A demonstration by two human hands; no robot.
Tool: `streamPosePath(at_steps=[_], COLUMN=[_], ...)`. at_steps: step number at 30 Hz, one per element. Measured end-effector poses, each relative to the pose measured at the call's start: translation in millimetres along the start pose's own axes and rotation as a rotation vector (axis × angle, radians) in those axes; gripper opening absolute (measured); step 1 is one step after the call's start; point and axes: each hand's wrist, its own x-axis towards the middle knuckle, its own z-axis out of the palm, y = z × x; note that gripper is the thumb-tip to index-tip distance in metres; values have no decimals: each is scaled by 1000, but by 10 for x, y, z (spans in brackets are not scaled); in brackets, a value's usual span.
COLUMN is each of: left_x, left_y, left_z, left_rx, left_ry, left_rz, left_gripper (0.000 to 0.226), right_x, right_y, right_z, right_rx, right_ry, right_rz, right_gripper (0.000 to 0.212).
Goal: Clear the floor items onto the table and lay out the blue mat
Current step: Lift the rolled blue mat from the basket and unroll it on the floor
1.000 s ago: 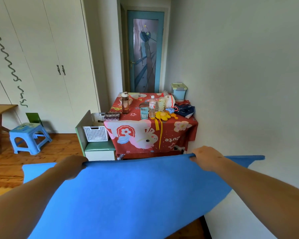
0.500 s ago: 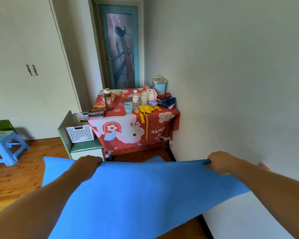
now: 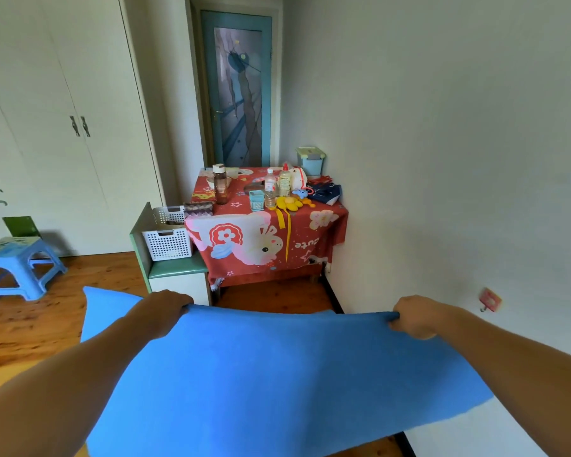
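A large blue mat [image 3: 271, 380] is stretched out in front of me above the wooden floor, hiding the floor below it. My left hand [image 3: 164, 311] grips its far edge on the left, and my right hand [image 3: 412, 316] grips the same edge on the right. Beyond the mat stands the table [image 3: 330, 222] with a red cartoon cloth, in the corner by the wall. On it are bottles [image 3: 270, 188], a brown jar [image 3: 220, 183], a yellow toy [image 3: 289, 204] and a small light-blue box [image 3: 311, 159].
A green-and-white seat unit [image 3: 175, 275] with white baskets [image 3: 168, 242] stands left of the table. A blue plastic stool [image 3: 15, 265] is at the far left. A white wall [image 3: 459, 159] runs along the right; wardrobe doors [image 3: 63, 127] and a teal door [image 3: 238, 90] stand behind.
The mat's held edge has dropped lower in view and both hands have moved with it. My view has shifted back left and tilted downward, toward the table corner.
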Motion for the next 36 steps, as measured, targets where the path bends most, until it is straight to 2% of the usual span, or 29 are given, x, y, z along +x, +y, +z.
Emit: streamPosePath(at_steps=[9,12,21,28,36], left_x=[-351,-451,-900,-1437,-1505], left_y=[154,266,837,1042,850], left_z=[186,252,325,501,494], left_rx=[100,46,89,81,30], left_ry=[-133,-164,-185,-217,-234], left_rz=[6,-8,-81,-166,-192], left_gripper=[30,31,28,25,24], right_x=[-291,-355,-563,-668,-680], right_y=[-17,57,429,537,382], right_z=[336,417,651,892,721], right_rx=[32,44,-39,-36,-30], right_ry=[-129,-156,-232,-229,-193], right_rz=[-30,-34,-116,-202,-192], right_gripper=[23,28,29,23,26])
